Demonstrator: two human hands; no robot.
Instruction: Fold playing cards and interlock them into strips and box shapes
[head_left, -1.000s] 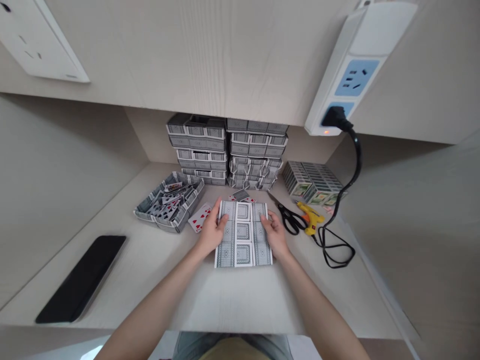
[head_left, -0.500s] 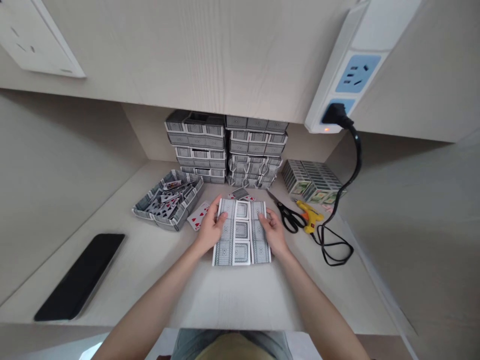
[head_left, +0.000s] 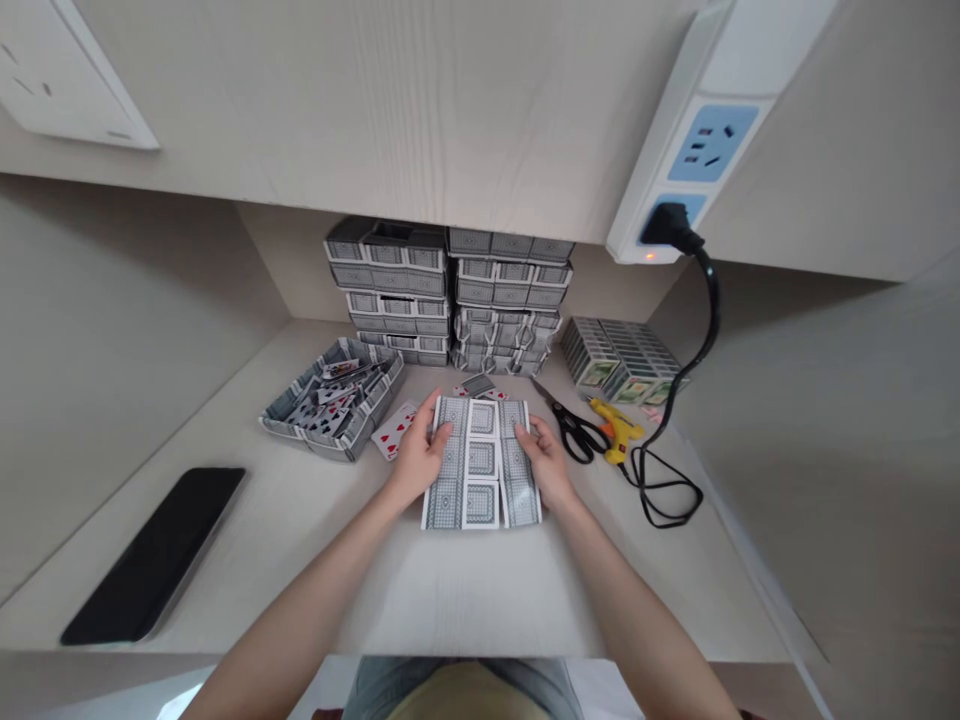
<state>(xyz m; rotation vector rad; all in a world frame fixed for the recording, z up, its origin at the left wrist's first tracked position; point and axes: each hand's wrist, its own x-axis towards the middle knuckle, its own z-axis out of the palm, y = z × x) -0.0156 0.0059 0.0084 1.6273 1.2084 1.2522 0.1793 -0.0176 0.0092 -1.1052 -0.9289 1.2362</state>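
Card panel (head_left: pixel 481 461) sits at the middle of a pale desk (head_left: pixel 465 605), its columns running away from the person toward stacked card boxes (head_left: pixel 510 292), its longer side unclear; left hand (head_left: pixel 417 458) and right hand (head_left: pixel 550 466) grip opposite edges, thumbs on top; the right-hand column splays outward nearest the person.

2 bare forearms (head_left: pixel 319 590); yellowish top (head_left: pixel 466 697); greyish-blue trousers (head_left: pixel 384 684).

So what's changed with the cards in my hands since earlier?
The right card strip swung slightly away from the middle column at its near end, widening the gap. Your left hand and right hand kept hold; the scissors and glue gun stayed put.
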